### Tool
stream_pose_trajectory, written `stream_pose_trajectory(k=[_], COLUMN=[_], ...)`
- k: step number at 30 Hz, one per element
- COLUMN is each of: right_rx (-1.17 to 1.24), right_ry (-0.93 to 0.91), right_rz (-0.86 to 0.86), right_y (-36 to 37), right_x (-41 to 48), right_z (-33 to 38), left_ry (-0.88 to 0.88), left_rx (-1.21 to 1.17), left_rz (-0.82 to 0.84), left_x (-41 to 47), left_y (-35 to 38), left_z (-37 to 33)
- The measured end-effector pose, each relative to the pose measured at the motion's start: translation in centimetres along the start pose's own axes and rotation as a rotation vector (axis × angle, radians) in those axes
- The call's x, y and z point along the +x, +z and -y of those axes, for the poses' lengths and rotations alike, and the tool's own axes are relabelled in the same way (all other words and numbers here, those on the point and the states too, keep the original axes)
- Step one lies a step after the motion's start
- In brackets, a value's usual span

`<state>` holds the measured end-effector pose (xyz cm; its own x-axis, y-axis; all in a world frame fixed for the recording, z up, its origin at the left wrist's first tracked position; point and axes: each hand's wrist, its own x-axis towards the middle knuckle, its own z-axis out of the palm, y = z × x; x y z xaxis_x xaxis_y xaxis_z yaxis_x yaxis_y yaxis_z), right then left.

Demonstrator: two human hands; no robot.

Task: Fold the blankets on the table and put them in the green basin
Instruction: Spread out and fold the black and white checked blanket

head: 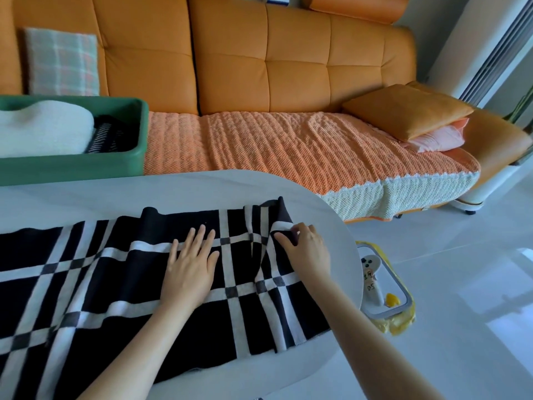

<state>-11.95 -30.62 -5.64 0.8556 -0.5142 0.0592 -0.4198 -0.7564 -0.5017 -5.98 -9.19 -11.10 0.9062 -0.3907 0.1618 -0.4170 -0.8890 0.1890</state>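
Fingers (284, 241) of the right hand (305, 249) are closed in a pinch on a raised fold of a black blanket with white and grey crossing stripes (115, 284), near its far right end. Left hand (190, 267) lies flat on the same blanket, fingers straight and slightly spread, palm down, gripping nothing. Both bare forearms reach in from the bottom edge. That blanket is spread lengthwise across a white oval table (178, 192), wrinkled around the pinched fold. At the table's far left stands a green plastic basin (72, 168), holding a white fluffy folded blanket (43, 131) beside a dark striped folded blanket (105, 137). Behind the table runs an orange padded sofa (259, 59) with an orange knitted cover (274, 148) over its seat.
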Motion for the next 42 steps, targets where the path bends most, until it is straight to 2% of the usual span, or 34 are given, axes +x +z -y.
stream_pose_trajectory(k=[4, 9, 12, 18, 21, 24, 27, 30, 32, 34, 36, 39, 42], right_rx=[-0.131, 0.083, 0.065, -0.187, -0.136, -0.073, -0.051, -0.207, -0.316, -0.312, -0.221, -0.147, -0.19], right_ry=[-0.057, 0.02, 0.012, 0.0, 0.033, -0.072, -0.217, -0.275, -0.255, -0.2, -0.071, 0.148, 0.266], right_rz=[-0.073, -0.178, -0.248, -0.113, -0.12, -0.172, -0.003, 0.157, 0.117, 0.073, 0.066, -0.06, -0.071], right_y=[2.1, 0.5, -1.4, -0.3, -1.4, -2.9, -2.7, -0.6, -0.6, -2.0, -4.0, -7.5, -9.5], right_x=[-0.8, 0.2, 1.3, 1.7, 1.7, 0.9, -1.5, -3.4, -3.4, -2.7, -1.4, 0.8, 1.9], right_z=[0.0, -2.1, -4.0, -5.4, -5.2, -4.1, -1.6, -0.4, -0.9, -1.8, -3.3, -7.4, -11.1], left_ry=[0.002, 0.002, 0.005, -0.017, -0.028, -0.044, 0.018, 0.167, 0.18, 0.137, 0.147, 0.14, 0.14], left_rx=[-0.013, -0.002, -0.006, 0.018, 0.035, 0.053, -0.019, -0.048, 0.02, 0.052, 0.065, 0.048, 0.045], left_rz=[0.004, 0.004, 0.001, 0.032, 0.074, 0.167, 0.068, 0.051, 0.078, 0.07, 0.067, 0.048, 0.071], left_x=[-0.1, -0.1, -0.1, -0.1, -0.1, 0.3, 0.8, 0.3, -0.3, -0.6, -0.7, -0.5, -0.5], left_y=[-0.1, -0.2, 0.0, -0.1, -0.4, -1.0, -1.5, -0.6, 0.1, 0.4, 0.8, 0.9, 1.0], left_z=[0.0, 0.1, 0.0, -0.2, -0.3, -1.0, -3.1, -6.2, -7.1, -7.2, -7.0, -7.0, -7.1])
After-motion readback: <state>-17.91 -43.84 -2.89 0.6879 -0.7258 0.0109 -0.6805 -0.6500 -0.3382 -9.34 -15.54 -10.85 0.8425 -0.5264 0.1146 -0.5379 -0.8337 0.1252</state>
